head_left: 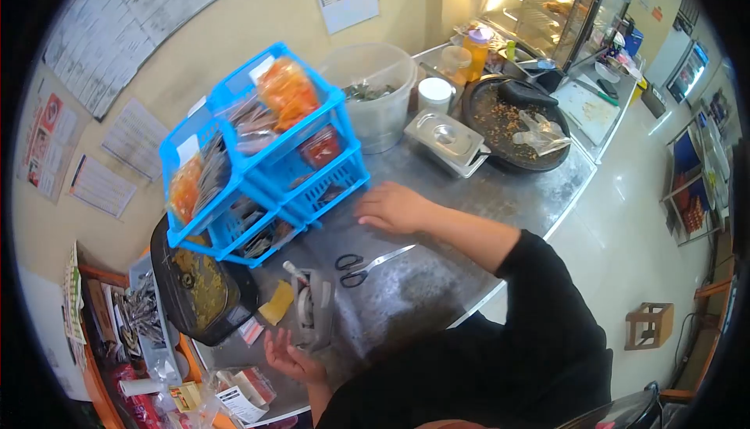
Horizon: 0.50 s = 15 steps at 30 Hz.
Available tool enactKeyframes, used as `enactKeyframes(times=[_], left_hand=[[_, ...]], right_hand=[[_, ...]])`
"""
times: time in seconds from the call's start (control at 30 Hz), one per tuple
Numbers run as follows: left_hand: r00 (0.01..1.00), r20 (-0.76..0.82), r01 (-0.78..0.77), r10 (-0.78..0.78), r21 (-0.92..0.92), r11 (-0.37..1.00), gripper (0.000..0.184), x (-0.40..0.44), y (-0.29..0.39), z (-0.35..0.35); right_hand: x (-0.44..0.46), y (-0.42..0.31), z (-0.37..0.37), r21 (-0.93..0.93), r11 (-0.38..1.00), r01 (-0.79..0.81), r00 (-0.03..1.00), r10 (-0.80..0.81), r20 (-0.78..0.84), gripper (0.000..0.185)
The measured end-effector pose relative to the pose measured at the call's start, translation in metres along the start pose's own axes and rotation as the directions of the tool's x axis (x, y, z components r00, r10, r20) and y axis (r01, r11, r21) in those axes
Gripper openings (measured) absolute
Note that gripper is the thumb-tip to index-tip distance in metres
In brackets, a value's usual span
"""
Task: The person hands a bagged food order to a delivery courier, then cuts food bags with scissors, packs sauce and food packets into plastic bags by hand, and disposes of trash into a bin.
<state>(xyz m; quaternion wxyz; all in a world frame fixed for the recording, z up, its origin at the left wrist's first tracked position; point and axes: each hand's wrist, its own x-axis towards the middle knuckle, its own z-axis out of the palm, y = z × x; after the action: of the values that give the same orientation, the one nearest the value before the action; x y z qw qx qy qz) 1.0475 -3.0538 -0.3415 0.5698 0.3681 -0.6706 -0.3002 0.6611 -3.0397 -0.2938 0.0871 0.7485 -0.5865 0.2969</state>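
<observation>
The right hand (397,206) rests on the metal tabletop (437,284), its fingers outstretched and close together, pinching nothing that shows. Just beyond those fingertips stands the blue basket stack (262,162); whether they touch its lower edge is hard to tell. The left hand (293,360) turns its palm up, fingers loosely curled and slightly apart, seemingly holding nothing. Right beside its fingertips is what looks like a tape dispenser (306,312), with a flat yellow piece (276,303) just past them.

As far as the view shows, filled bags, such as the orange one (289,97), are already in the baskets, above and beyond the right fingers. The scissors (391,256) lie unheld between the 2 hands, and no cutting or taping appears under way. Nothing half-finished shows under either set of fingers, so what is left cannot be read from here.

The lower baskets' contents are mostly hidden behind blue walls. Past the left fingers, the dark vessel (246,296) is partly covered by the stack. The left wrist disappears behind the black sleeve (547,312), and contact with the dispenser is unclear.
</observation>
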Motion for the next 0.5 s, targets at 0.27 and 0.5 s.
enactKeyframes(times=[0.27, 0.5], left_hand=[[0.997, 0.043, 0.060, -0.059, -0.037, 0.998, 0.036, -0.064, 0.045, 0.110], [0.989, 0.059, 0.138, -0.137, -0.004, 0.990, 0.035, -0.097, 0.117, 0.231]], right_hand=[[-0.109, 0.163, -0.202, 0.049, 0.916, -0.398, 0.729, 0.349, -0.589, 0.015], [-0.171, 0.402, -0.221, 0.153, 0.489, -0.859, 0.406, 0.831, -0.381, 0.023]])
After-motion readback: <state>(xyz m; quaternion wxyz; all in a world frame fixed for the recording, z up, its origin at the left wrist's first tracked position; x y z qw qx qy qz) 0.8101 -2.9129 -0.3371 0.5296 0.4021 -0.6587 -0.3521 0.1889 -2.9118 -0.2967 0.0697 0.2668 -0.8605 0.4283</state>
